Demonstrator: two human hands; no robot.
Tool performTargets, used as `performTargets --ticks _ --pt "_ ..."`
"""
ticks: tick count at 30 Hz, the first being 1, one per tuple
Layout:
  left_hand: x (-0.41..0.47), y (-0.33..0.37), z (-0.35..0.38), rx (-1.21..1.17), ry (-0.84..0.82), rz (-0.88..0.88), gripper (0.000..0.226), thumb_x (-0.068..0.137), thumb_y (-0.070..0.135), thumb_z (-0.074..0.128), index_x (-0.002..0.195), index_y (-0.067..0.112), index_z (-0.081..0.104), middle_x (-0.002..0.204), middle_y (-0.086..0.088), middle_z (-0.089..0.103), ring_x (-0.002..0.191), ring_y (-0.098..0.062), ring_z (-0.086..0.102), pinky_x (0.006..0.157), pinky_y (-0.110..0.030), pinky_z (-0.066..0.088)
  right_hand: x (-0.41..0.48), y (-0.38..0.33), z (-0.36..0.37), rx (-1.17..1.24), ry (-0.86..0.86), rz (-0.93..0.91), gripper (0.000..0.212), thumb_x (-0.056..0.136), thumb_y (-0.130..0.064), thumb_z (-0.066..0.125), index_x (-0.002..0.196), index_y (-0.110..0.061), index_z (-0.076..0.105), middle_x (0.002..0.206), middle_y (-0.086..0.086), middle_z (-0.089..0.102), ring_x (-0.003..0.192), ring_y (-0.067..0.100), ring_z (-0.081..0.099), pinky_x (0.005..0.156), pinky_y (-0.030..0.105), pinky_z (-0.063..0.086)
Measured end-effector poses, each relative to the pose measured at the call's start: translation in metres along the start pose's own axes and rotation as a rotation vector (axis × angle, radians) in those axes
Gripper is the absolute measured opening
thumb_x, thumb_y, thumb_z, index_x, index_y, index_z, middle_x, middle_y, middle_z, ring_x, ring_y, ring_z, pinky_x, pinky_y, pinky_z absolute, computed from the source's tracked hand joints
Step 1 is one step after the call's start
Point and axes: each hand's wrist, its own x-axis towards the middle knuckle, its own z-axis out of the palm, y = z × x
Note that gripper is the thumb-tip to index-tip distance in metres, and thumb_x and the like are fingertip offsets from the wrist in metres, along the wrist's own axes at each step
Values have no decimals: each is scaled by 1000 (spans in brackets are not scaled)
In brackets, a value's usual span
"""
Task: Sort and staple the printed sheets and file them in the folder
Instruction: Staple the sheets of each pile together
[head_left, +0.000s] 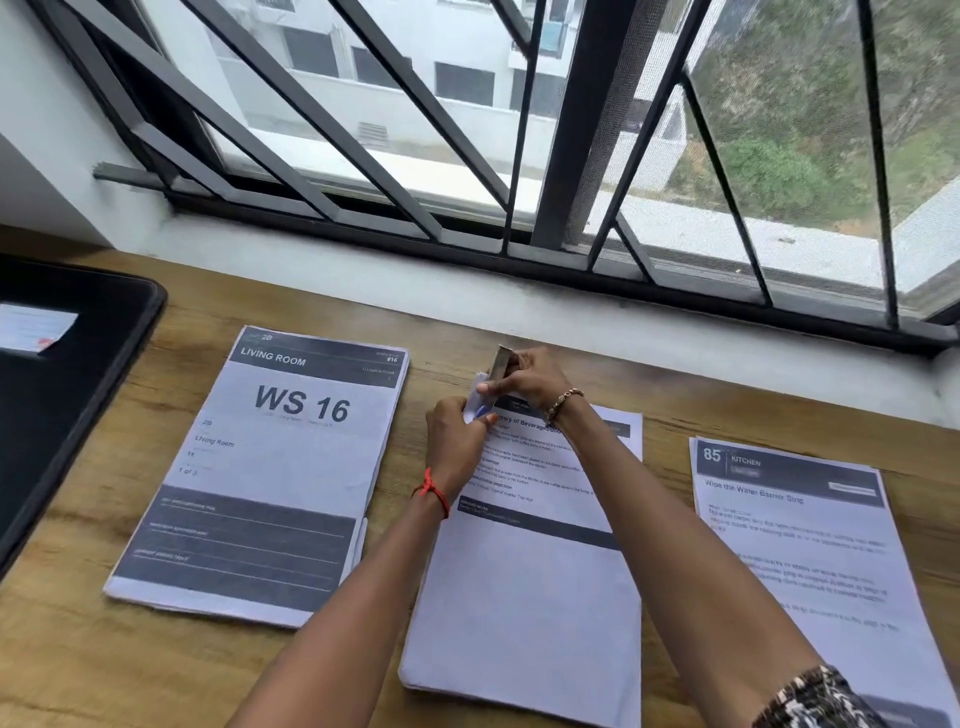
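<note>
While the right hand (524, 382) grips the stapler (505, 364) at the top-left corner of the middle stack (524, 597) on the worktop (78, 649) and the left hand (457, 436) pinches that corner, any slip of the sheets may skew the staple or leave lower pages unbound.

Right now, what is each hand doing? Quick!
Left hand: closed, pinching the top corner of the middle stack.
Right hand: closed around the stapler.
</note>
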Motion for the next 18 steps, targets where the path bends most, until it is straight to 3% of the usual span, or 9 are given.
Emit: performTargets --ticks 3,5,9,12,14,16,18 --pt "1 -1 2 -4 5 3 7 83 7 68 85 0 68 68 -4 58 57 -10 49 42 -9 33 1 2 -2 1 -6 9 28 70 10 72 59 -7 52 41 -10 58 43 -1 57 49 12 47" --pt "-2 -3 3 -15 21 25 9 84 10 68 87 1 68 71 -5 60 59 -10 50 46 -9 35 1 2 -4 -19 -34 7 23 70 6 74 63 -7 56 48 -8 62 50 3 61 57 16 50" --pt "-4 -11 -5 -95 -59 47 19 82 21 72 92 6 68 81 -7 67 71 -17 60 62 -29 47 2 2 -5 -111 -69 -10 18 71 -4 76 67 -12 61 72 5 63 75 23 60 81 36 49" --pt "-5 -11 -15 -182 -186 7 37 76 29 76 106 10 67 94 -3 70 85 -15 66 68 -23 53 2 -1 -9 -56 -113 45 13 76 -8 72 71 -11 61 80 8 62 82 28 57 85 42 47" --pt "-6 -12 -18 -203 -215 29 37 75 26 77 108 11 66 96 -2 70 86 -14 67 68 -19 53 2 -3 -11 98 -104 68 11 81 -5 65 73 -8 58 72 5 60 70 21 58 76 31 51" --pt "-6 -15 -19 -215 -214 34 32 78 21 75 108 12 65 97 -3 71 88 -15 68 73 -25 56 0 -8 -10 194 -55 62 15 87 -5 59 73 -9 55 66 2 56 59 12 54 61 19 48" --pt "-6 -17 -19 -217 -191 15 26 81 19 73 105 13 66 97 -3 71 87 -17 69 76 -33 58 -1 -9 -10 272 26 51 13 90 -7 55 77 -8 53 70 4 54 59 13 52 60 21 46"
